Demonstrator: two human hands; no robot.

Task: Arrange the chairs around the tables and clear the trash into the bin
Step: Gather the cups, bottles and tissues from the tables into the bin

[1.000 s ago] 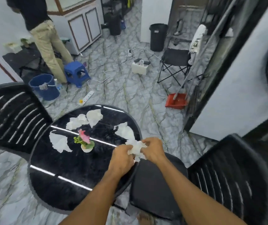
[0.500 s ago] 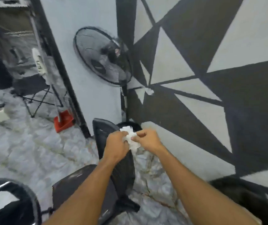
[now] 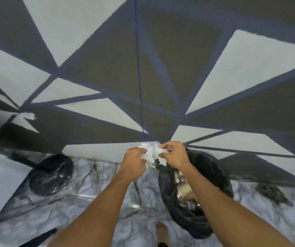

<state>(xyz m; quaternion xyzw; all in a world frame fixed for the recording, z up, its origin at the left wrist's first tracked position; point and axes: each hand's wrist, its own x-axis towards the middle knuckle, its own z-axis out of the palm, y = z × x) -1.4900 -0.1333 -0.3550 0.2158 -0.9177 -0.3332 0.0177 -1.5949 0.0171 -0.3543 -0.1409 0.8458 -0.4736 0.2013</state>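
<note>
No readable text, labels, brands or numbers anywhere. The wall (image 3: 250, 68) from 9 to 3 o'clock has only painted grey and dark triangles. The tissue wad (image 3: 151, 154) at 6 o'clock is plain white. The black bin bag (image 3: 214, 172) at 5 o'clock shows no print. Frame is blurred.

tissue wad (image 3: 151, 154) half buried in our fingers (image 3: 168, 148) | bin (image 3: 219, 175) contents partly behind our right forearm (image 3: 223, 207) | our foot (image 3: 161, 232) cut by bottom edge | dark shape (image 3: 51, 175) at left blurred
</note>
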